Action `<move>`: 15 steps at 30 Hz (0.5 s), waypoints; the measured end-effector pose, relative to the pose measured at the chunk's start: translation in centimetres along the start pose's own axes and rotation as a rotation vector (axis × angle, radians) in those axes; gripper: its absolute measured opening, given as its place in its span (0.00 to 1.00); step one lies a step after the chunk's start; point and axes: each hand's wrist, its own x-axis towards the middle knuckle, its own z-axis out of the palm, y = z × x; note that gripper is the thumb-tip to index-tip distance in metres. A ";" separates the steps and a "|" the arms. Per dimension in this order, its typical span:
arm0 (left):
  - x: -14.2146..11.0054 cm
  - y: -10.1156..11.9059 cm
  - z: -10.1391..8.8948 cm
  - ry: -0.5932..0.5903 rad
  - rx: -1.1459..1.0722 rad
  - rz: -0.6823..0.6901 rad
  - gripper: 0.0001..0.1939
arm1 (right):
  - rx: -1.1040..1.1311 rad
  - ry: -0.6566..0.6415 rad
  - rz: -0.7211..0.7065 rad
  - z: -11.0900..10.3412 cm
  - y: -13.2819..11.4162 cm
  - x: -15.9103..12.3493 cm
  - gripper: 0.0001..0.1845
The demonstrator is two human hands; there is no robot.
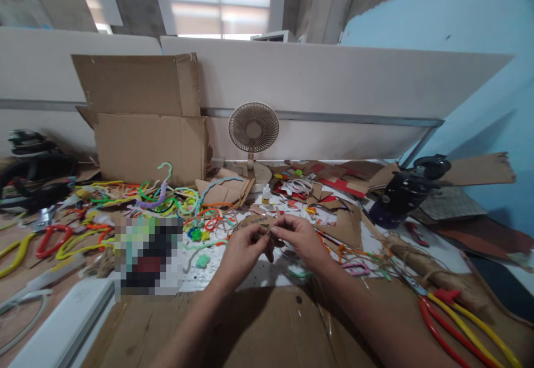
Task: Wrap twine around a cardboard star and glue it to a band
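In front of me my left hand [245,250] and my right hand [303,240] meet, the thumb and fingertips of each pinched together. Between them is a small brown piece [270,252], its lower end hanging below the fingertips. Fingers cover most of it, and its material is too small to tell. Just behind the hands lies a cardboard piece [259,220] printed with dark letters. A small white glue bottle [266,195] stands farther back. Under my forearms is a large cardboard sheet [167,329].
Colourful pipe cleaners [183,198] tangle at the left. Red-handled scissors [53,241] lie left, red-and-yellow scissors [463,323] at front right. A fan [253,128] stands at the back, a cardboard box [148,140] beside it. A dark tumbler [398,195] stands right. One patch is blurred.
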 end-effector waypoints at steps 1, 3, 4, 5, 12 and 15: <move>0.0 0.0 0.0 0.009 0.005 -0.005 0.12 | -0.008 0.000 -0.003 0.0 0.1 0.0 0.12; 0.0 0.0 0.1 0.025 0.008 -0.021 0.11 | -0.030 0.009 -0.018 0.0 0.4 0.0 0.12; 0.0 0.0 0.1 0.031 0.009 -0.031 0.11 | -0.040 0.016 -0.027 -0.1 0.5 0.1 0.11; 0.0 0.0 0.1 0.039 0.015 -0.041 0.11 | -0.045 0.020 -0.035 -0.1 0.5 0.1 0.11; 0.1 -0.2 -0.1 0.029 0.037 -0.002 0.10 | -0.055 -0.008 -0.003 -0.4 0.0 0.0 0.11; 0.1 -0.2 -0.1 0.005 0.014 -0.002 0.11 | -0.048 -0.002 0.000 -0.4 -0.3 0.0 0.11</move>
